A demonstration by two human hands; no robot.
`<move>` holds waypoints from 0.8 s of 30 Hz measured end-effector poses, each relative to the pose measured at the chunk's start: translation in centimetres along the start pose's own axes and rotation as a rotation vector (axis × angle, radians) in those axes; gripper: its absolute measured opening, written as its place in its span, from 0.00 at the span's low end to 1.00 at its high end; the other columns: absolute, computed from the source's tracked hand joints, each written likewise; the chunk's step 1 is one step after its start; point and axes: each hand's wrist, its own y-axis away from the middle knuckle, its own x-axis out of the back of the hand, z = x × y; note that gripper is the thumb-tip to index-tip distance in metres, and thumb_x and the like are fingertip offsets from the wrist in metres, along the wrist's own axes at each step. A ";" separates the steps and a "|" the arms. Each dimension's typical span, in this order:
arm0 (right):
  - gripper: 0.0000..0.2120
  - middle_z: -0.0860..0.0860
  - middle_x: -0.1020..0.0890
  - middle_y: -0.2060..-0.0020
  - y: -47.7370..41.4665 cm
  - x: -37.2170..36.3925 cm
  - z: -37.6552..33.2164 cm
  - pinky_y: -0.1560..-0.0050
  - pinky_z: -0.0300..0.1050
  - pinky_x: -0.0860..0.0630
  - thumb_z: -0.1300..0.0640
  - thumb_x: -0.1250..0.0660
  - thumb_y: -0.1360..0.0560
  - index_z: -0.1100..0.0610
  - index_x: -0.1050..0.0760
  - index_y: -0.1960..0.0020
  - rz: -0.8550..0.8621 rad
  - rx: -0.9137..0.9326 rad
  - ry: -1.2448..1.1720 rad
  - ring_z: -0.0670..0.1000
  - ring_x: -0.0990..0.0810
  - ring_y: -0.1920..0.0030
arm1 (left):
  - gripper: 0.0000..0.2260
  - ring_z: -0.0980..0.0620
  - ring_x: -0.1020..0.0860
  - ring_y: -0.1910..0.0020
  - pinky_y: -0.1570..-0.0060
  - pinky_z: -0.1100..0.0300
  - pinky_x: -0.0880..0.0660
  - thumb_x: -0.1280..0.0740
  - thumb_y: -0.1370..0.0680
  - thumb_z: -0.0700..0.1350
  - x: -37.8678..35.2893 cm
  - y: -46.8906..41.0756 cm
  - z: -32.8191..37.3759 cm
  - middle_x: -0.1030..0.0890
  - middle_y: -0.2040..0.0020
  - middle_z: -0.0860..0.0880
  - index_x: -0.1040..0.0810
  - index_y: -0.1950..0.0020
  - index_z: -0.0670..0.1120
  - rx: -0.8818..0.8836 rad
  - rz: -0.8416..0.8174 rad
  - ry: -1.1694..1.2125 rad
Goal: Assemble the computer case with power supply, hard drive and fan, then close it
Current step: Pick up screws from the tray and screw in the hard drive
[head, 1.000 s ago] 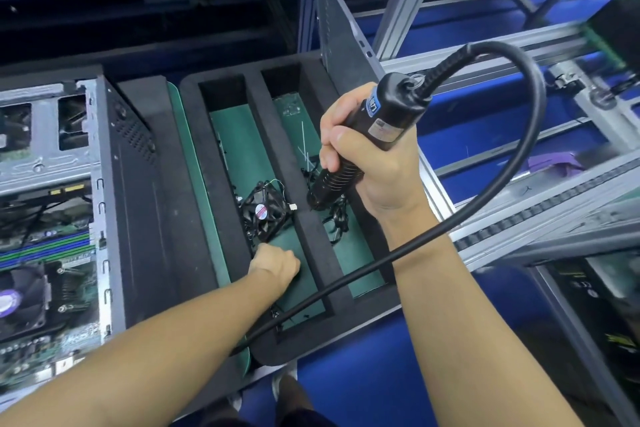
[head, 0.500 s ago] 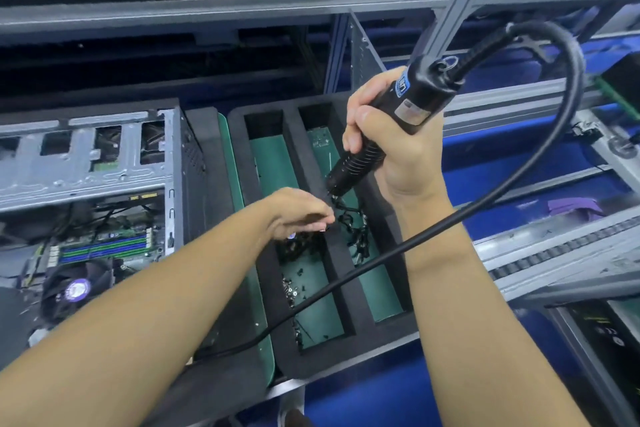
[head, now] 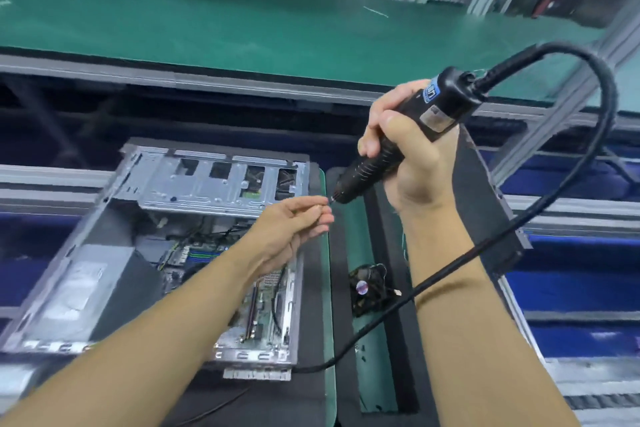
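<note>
The open computer case (head: 214,180) lies on its side at left, motherboard (head: 266,302) and power supply (head: 86,284) visible inside. My right hand (head: 412,163) grips a black electric screwdriver (head: 408,128), tip pointing down-left. My left hand (head: 298,222) pinches a small screw at its fingertips, held right at the driver's bit, above the case's right edge. A small black fan (head: 367,288) lies in the black foam tray (head: 391,340) under my right forearm.
The screwdriver's thick black cable (head: 588,156) loops right and runs back under my right arm to the case's front corner. A dark side panel (head: 485,204) leans at the tray's right. A green bench (head: 207,21) lies beyond, conveyor rails at right.
My left hand rose out of the foam tray with a screw and met the driver's tip. Both hands and my view shifted left toward the case.
</note>
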 end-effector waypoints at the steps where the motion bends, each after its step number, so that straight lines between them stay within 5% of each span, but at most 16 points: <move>1: 0.11 0.54 0.22 0.65 -0.1 -0.7 0.3 0.65 0.48 0.29 0.65 0.34 0.29 0.50 0.21 0.58 -0.009 -0.009 -0.008 0.53 0.27 0.74 | 0.08 0.50 0.16 0.59 0.60 0.64 0.19 0.32 0.28 0.35 0.5 0.3 0.3 0.15 0.56 0.41 0.17 0.50 0.38 -0.007 0.013 0.011; 17: 0.07 0.55 0.23 0.66 -0.1 -5.4 1.4 0.66 0.45 0.29 0.64 0.34 0.32 0.53 0.22 0.60 0.050 -0.076 -0.118 0.52 0.29 0.74 | 0.11 0.52 0.18 0.58 0.51 0.62 0.19 0.38 0.20 0.32 3.1 3.1 2.4 0.18 0.57 0.44 0.24 0.38 0.34 0.019 -0.011 0.084; 24: 0.05 0.56 0.23 0.65 0.2 -5.5 1.2 0.66 0.46 0.29 0.65 0.34 0.31 0.57 0.26 0.58 0.005 -0.086 -0.094 0.52 0.29 0.74 | 0.09 0.52 0.19 0.60 0.55 0.63 0.19 0.36 0.21 0.34 2.9 3.2 2.3 0.18 0.58 0.44 0.22 0.43 0.35 0.016 -0.036 0.035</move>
